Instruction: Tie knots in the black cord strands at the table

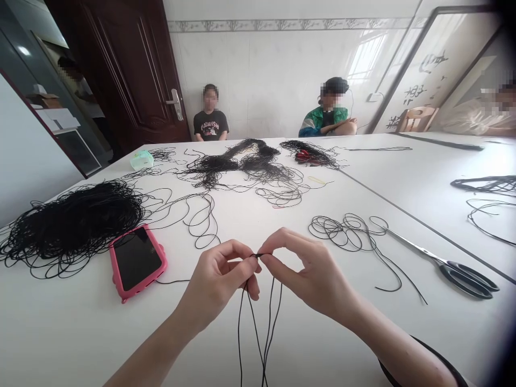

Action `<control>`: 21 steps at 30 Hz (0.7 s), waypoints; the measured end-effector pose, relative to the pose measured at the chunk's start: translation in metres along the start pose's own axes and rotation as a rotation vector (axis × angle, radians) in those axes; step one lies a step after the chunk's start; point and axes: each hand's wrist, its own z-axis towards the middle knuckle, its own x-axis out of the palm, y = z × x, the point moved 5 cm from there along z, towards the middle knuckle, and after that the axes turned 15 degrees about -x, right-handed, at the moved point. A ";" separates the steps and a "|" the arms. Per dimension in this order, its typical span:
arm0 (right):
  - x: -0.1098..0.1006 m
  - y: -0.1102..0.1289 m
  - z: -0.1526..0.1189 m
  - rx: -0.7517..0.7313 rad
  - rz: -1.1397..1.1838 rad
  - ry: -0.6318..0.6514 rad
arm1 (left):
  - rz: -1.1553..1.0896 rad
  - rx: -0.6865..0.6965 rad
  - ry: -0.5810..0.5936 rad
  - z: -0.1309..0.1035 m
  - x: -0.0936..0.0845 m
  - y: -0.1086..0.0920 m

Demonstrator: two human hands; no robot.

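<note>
Near the middle of the view, my left hand (pixel 226 274) and my right hand (pixel 300 263) pinch a black cord (pixel 258 255) between thumbs and forefingers, fingertips almost touching. A small dark knot or crossing shows between them; its detail is too small to tell. Several thin cord strands hang from the hands toward the lower edge, some crossing each other. To the left of my left hand lies a phone in a pink case (pixel 139 262). Loose loops of black cord (pixel 342 231) rest beyond my right hand, beside black-handled scissors (pixel 455 269).
A large black cord heap (pixel 80 220) covers the white table's left side. More tangled cord (pixel 242 164) lies farther back, with red-handled snips (pixel 307 157) and a pale green item (pixel 142 159). Two people sit against the far wall, another at the right; one stands beyond the door.
</note>
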 end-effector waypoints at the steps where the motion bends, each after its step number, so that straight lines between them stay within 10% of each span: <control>1: 0.000 0.000 0.000 -0.006 -0.006 -0.002 | 0.000 -0.004 -0.002 0.000 0.000 0.000; 21: -0.005 0.017 -0.002 -0.343 -0.234 -0.103 | -0.055 0.021 -0.081 0.002 0.001 0.003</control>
